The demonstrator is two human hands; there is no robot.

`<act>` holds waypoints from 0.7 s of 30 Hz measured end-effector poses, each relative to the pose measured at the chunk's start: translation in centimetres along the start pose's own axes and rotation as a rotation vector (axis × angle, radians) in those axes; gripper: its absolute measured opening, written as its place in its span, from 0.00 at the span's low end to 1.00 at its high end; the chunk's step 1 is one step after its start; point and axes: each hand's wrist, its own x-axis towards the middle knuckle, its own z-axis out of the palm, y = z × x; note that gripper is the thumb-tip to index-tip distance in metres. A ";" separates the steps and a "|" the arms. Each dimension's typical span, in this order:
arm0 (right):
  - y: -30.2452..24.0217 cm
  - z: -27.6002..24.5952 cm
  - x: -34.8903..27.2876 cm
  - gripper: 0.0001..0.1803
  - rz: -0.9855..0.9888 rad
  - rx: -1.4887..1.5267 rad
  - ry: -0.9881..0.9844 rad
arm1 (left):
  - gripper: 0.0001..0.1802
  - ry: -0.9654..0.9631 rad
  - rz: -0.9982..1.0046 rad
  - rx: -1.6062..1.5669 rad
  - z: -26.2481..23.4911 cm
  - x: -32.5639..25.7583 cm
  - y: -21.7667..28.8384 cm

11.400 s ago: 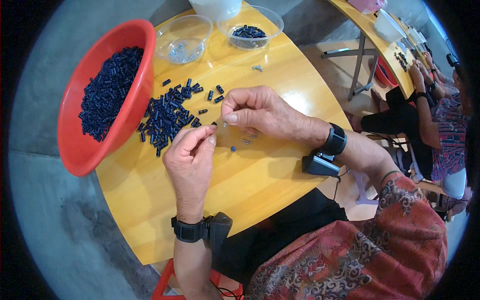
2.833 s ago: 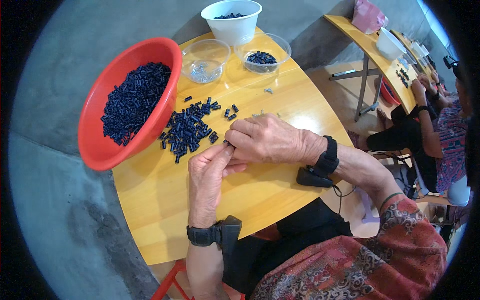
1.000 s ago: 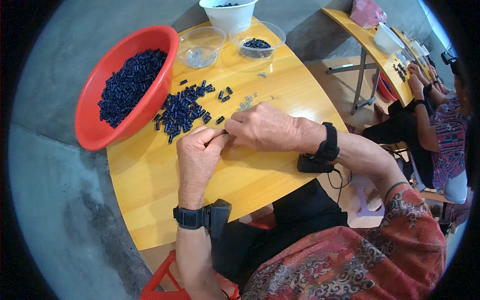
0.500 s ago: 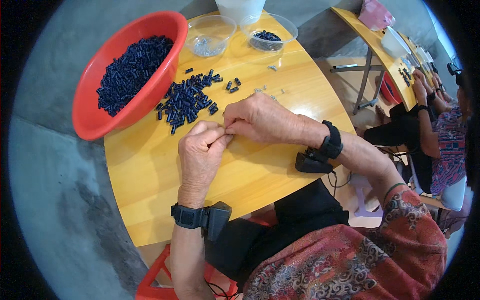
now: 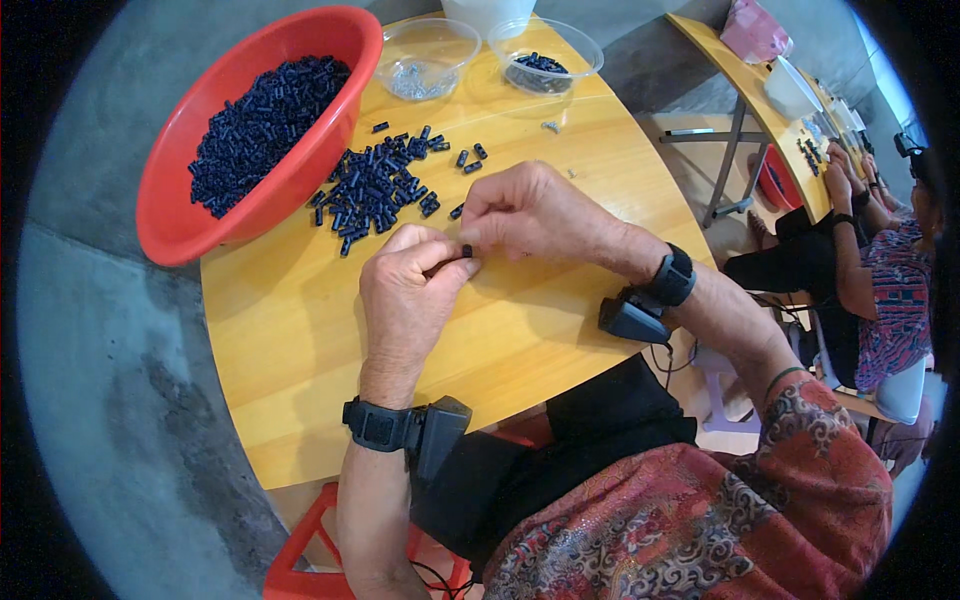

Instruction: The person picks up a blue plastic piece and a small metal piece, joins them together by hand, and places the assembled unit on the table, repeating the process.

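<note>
A small black cylindrical part [image 5: 467, 251] sticks out between the thumb and fingers of my left hand [image 5: 405, 300], which is closed in a pinch. Right beside it, my right hand [image 5: 540, 215] has its thumb and fingertips pressed together at the end of that part. Whatever the right fingertips hold is hidden. Beyond my hands lies a loose pile of similar black parts [image 5: 375, 190] on the yellow table [image 5: 300, 400]. A few tiny silver pieces [image 5: 551, 126] are scattered past my right hand.
At the far left a red basin [image 5: 160, 215] leans, full of black parts. Two clear tubs stand at the back: one tub [image 5: 440, 45] holds small silver pieces, the other tub [image 5: 590, 55] black parts. Behind them is a white container [image 5: 490, 10]. A co-worker [image 5: 900, 290] sits at another table, right.
My right hand has moved slightly up and right, away from the left fingertips. The black part now shows between my left fingers. Some silver pieces are now covered by my right hand.
</note>
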 end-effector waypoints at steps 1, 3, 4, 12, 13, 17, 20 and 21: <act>-0.3 -0.3 -0.1 0.05 0.145 0.195 -0.007 | 0.07 0.000 0.001 0.001 -0.2 0.0 0.0; -0.6 -1.0 -0.3 0.05 0.125 0.238 0.008 | 0.05 -0.011 -0.045 -0.190 -0.6 -0.1 0.0; -0.6 -1.3 -0.4 0.05 0.106 0.281 0.022 | 0.05 -0.011 -0.041 -0.188 -0.7 -0.2 0.1; 0.2 -0.2 -1.3 0.14 -0.237 -0.030 -0.046 | 0.06 -0.040 -0.262 -0.425 -1.4 -0.3 0.2; 0.3 -0.1 -1.3 0.17 -0.227 -0.010 -0.059 | 0.06 -0.043 -0.262 -0.422 -1.5 -0.3 0.3; 0.2 0.3 -1.4 0.18 -0.236 -0.035 -0.053 | 0.07 -0.072 -0.301 -0.407 -1.7 -0.3 0.4; 0.1 0.5 -1.4 0.17 -0.271 -0.050 -0.045 | 0.07 -0.098 -0.320 -0.425 -1.7 -0.3 0.6; -0.1 0.5 -1.5 0.16 -0.302 -0.083 -0.041 | 0.07 -0.111 -0.328 -0.435 -1.7 -0.3 0.8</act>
